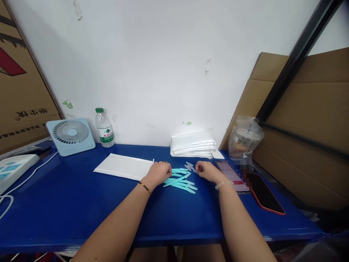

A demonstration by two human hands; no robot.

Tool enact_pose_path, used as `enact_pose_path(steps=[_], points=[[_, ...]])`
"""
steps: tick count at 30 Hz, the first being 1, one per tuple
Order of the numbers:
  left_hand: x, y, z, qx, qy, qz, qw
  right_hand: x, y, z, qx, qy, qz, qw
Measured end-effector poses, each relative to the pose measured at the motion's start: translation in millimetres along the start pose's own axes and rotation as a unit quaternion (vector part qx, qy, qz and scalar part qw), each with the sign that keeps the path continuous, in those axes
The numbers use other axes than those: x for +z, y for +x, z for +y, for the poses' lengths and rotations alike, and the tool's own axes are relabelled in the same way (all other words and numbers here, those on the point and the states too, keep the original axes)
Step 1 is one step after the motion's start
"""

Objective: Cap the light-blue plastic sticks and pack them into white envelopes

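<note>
Several flat teal plastic sticks (181,183) lie crossed in a loose pile on the blue table. My left hand (159,173) is closed at the pile's left side, its fingertips turned down and hidden. It also overlaps the right end of a white padded envelope (125,166) that lies flat. Behind the pile are a few small translucent pale strips (189,166). My right hand (207,171) is closed in a pinch at the nearest of these, with the strip's end at its fingertips.
A stack of white envelopes (192,144) rests against the wall. To the right are a lit phone (231,174), an orange-edged phone (267,194) and a bagged drink cup (245,140). A blue fan (71,136), a water bottle (105,129) and a power strip (17,167) stand left.
</note>
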State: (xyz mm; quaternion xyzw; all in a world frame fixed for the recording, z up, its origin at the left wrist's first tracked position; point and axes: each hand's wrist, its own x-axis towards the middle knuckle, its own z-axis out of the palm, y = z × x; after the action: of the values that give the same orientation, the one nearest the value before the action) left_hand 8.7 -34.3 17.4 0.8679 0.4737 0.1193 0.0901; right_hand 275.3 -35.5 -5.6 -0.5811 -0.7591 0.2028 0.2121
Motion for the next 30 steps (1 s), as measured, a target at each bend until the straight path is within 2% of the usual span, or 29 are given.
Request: enact_pose_path(steps=[2, 4, 6, 8, 11, 19, 23, 30], points=[[1.1, 1, -2, -0.001, -0.027, 0.002, 1.000, -3, 0, -5, -0.020, 0.022, 0.037, 0.999], [3.2, 3, -4, -0.010, -0.092, 0.015, 0.996, -6, 0, -16, -0.046, 0.088, 0.095, 0.991], [5.7, 5, -6, -0.024, -0.183, 0.033, 0.982, -9, -1, -30, -0.063, 0.202, 0.135, 0.968], [8.0, 7, -8, -0.031, -0.256, 0.048, 0.965, -8, -1, -42, -0.064, 0.315, 0.150, 0.935], [10.5, 9, -9, -0.025, -0.305, 0.056, 0.950, -3, -1, -54, -0.059, 0.400, 0.161, 0.900], [11.8, 10, -9, -0.022, -0.331, 0.049, 0.942, 4, 2, -55, -0.024, 0.464, 0.126, 0.877], [10.0, 10, -8, -0.020, -0.341, 0.046, 0.939, 5, 2, -55, -0.002, 0.439, 0.131, 0.889], [5.9, 8, -7, -0.024, -0.333, 0.043, 0.942, 8, 3, -55, -0.005, 0.403, 0.129, 0.906]])
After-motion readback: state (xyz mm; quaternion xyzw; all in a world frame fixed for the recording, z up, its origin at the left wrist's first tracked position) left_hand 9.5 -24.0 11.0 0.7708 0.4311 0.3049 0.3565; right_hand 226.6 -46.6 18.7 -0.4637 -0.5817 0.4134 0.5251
